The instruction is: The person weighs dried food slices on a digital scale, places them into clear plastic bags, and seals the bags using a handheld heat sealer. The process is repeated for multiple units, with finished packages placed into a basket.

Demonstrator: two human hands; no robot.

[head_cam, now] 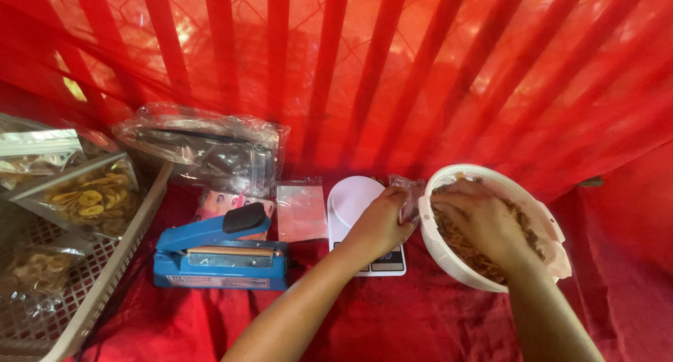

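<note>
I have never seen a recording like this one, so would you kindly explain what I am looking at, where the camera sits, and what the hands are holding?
There is no machine here: a person works with two bare hands, filmed by one camera worn on the head, looking down. The surface is covered in red cloth. The left hand holds a small clear plastic bag open above a white kitchen scale. The right hand reaches into a white perforated basket of brown dried strips, its fingers near the bag. To the left stand a blue heat sealer, empty clear bags, and a grey tray with filled bags of yellowish chips.
</note>
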